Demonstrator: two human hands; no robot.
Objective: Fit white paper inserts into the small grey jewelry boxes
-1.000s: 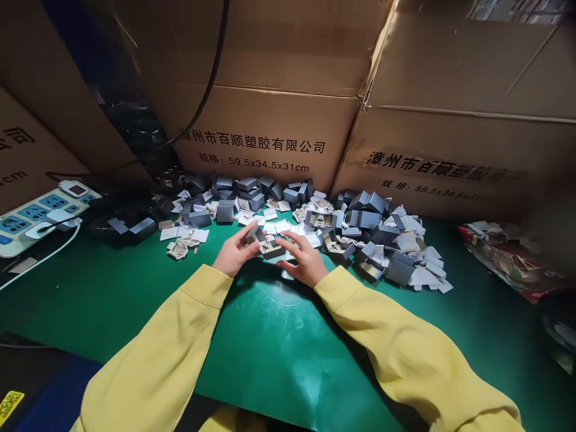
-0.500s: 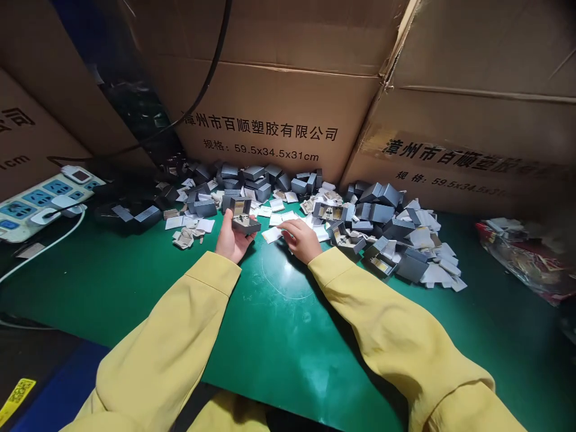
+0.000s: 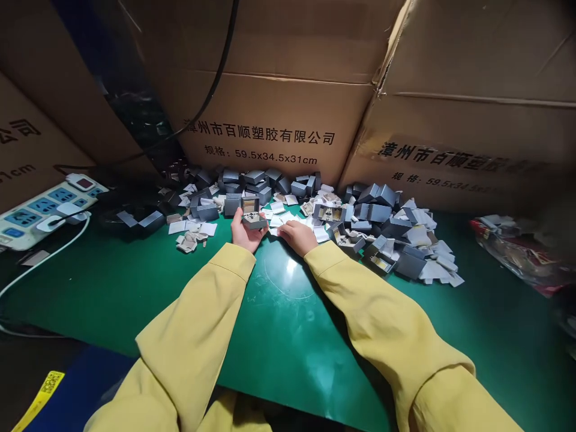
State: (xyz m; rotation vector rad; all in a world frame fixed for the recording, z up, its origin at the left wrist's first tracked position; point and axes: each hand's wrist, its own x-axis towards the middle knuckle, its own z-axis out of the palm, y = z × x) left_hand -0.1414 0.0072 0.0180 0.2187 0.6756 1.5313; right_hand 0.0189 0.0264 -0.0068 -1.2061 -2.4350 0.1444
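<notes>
Grey box point(image 3: 254, 221) (lying open) in left hand point(image 3: 247, 238), which clasps it; right hand point(image 3: 299, 236): hold unclear.

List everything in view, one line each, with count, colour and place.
Open small box: one, dark grey, pale inside, in the left hand
Other small boxes: many, dark grey, heaped along the table's back
White pieces: many, among the boxes
Cartons: at least three, brown, behind the heap
Power strip: one, white and blue, far left
Black cable: one, before the middle carton
White cable: one, left edge
Plastic bag: one, clear and red, right
Table: one, green, centre
Yellow label: one, lower left
Hands: left and right, centre
Sleeves: two, yellow, foreground
</notes>
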